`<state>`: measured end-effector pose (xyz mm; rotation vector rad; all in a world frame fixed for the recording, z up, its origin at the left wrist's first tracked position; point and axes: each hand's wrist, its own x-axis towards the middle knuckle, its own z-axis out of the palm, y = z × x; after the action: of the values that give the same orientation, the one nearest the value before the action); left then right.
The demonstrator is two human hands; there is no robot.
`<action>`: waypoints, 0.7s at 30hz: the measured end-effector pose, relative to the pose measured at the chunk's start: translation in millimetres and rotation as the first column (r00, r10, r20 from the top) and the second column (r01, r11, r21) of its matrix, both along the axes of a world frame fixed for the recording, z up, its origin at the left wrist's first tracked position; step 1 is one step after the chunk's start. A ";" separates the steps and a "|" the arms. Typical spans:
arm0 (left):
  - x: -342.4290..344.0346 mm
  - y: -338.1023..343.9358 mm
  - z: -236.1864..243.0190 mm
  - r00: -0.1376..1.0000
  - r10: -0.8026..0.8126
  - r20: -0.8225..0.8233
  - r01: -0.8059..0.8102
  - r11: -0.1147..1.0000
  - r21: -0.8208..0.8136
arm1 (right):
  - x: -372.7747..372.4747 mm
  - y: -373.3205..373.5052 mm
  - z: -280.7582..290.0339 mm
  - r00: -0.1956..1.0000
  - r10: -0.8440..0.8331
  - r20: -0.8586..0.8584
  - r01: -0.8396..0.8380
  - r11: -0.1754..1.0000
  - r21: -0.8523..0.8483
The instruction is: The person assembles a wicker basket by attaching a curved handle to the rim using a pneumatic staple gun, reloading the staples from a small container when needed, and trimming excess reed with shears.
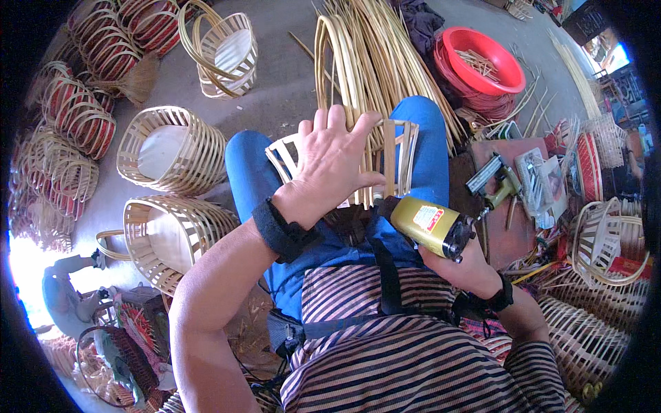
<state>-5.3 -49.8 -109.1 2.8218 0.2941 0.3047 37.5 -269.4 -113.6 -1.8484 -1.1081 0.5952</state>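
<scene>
A small slatted bamboo basket (407,148) rests in my lap between my knees, with a tall bent bamboo handle (325,69) rising from its far side. My left hand (330,151) lies across the basket, its fingers bent over the far part and its thumb stretched right, gripping it. Its palm hides much of the basket. My right hand (461,265) is wrapped round an olive-gold air nail gun (428,221). The gun's nose meets the near right part of the basket; the exact contact point is hidden.
Left of me stand woven baskets (200,148) and stacks with red bands (82,117). Long bamboo strips (385,62) lie ahead. To the right are a red basin (482,60) of short sticks, a second nail gun (497,182) on a board, and more baskets (599,237).
</scene>
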 end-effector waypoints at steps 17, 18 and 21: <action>-7.3 15.4 0.8 0.968 0.017 0.250 0.056 0.957 -0.284 | 9.8 2.9 22.9 0.972 0.074 0.224 -0.086 0.995 0.042; -8.3 14.4 -0.7 0.968 0.010 0.251 0.063 0.958 -0.280 | 13.9 4.3 22.3 0.960 0.056 0.275 -0.067 0.997 0.031; -10.4 5.8 4.7 0.997 0.073 -0.003 -0.071 0.963 -0.261 | 25.9 23.8 21.5 0.990 -0.058 0.131 0.034 0.984 0.175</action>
<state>-15.8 -44.0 -104.4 2.5539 0.4046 0.2694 63.4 -245.6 -92.1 -1.7795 -1.1647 0.3389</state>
